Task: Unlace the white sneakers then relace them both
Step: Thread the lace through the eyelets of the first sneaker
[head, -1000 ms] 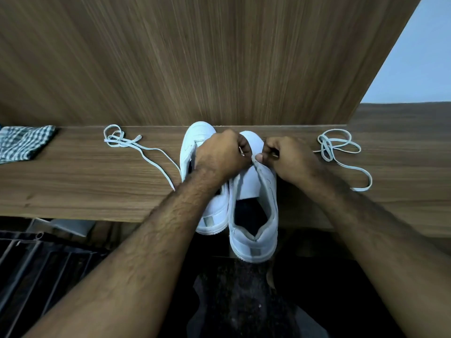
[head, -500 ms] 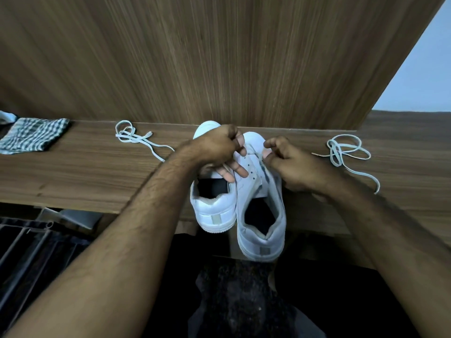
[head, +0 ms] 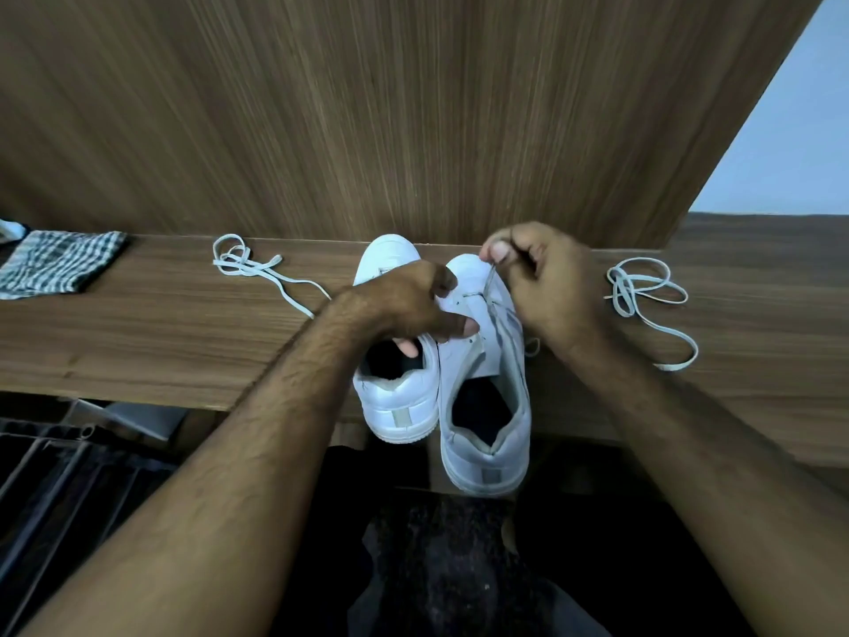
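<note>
Pulling thin white lace (head: 490, 280) up through the right white leather sneaker (head: 487, 383) on the wooden shelf (head: 138, 333), my right hand (head: 546, 287) pinches it; my left hand (head: 404, 310) grips the eyelet flap. Relacing has begun; next comes the opposite eyelet.

One head-worn wide-angle view looks steeply down, close over the bench (head: 138, 333), edges seemingly warped.

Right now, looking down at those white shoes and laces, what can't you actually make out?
Head view only:
- Front of the left sneaker: covered by the left hand.
- Which eyelet the lace end enters: too small; right hand pinches it.
- Checked cloth: cut off by the left edge.
- Space under the wooden shelf: too dark.
</note>
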`<action>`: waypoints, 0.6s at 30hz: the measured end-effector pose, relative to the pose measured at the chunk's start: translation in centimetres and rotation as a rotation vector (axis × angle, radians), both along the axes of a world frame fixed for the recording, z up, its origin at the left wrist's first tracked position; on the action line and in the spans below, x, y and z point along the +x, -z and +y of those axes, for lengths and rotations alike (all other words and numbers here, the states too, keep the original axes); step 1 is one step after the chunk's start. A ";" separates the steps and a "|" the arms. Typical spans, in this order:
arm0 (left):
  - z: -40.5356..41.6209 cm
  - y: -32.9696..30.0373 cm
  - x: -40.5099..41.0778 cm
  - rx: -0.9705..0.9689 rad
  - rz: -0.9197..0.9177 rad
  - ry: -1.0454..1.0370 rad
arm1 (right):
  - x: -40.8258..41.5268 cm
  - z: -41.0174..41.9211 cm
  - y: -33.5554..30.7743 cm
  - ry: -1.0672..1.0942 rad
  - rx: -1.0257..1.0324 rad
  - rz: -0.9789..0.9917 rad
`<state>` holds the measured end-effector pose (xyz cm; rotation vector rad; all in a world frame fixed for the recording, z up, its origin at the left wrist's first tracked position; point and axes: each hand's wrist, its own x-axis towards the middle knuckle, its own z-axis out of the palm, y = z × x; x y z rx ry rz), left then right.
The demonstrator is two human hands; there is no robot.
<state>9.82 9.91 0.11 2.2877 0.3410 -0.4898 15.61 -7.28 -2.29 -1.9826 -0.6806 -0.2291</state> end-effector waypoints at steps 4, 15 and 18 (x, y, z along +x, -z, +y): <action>-1.3 0.0 0.6 0.229 -0.074 0.087 | -0.5 0.1 -2.3 -0.037 0.265 -0.079; -2.2 0.9 1.1 0.304 -0.152 -0.058 | 0.3 -0.3 0.4 0.002 -0.400 0.057; -1.5 1.2 1.4 0.237 -0.174 -0.196 | 0.2 0.3 0.3 0.019 -0.414 -0.003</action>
